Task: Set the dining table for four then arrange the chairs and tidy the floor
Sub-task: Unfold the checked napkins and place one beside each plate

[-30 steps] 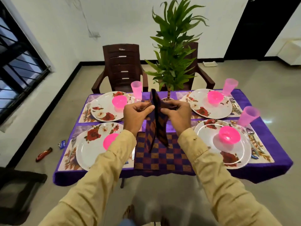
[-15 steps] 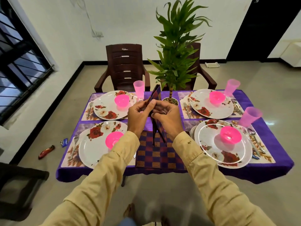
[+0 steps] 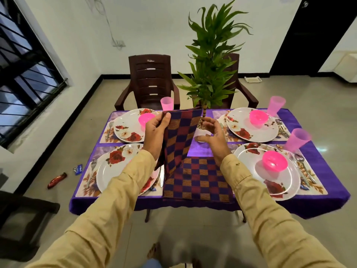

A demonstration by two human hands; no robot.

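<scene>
Left hand (image 3: 154,132) lifting a checked cloth (image 3: 179,140) over the set worktop (image 3: 316,202).

The left hand pinches the cloth's upper corner between thumb and fingers, so the cloth hangs as a folded panel of purple, maroon and orange-striped squares. The right hand (image 3: 211,135) is spread and loose just beside it, holding nothing. Below them a second checked cloth (image 3: 199,180) lies flat at the near middle of the purple-covered worktop. Around it stand four floral plates, each with a pink bowl, such as the near right plate (image 3: 270,182) and bowl (image 3: 274,161), with pink cups and cutlery beside. A potted plant (image 3: 210,60) rises behind the hands.
</scene>
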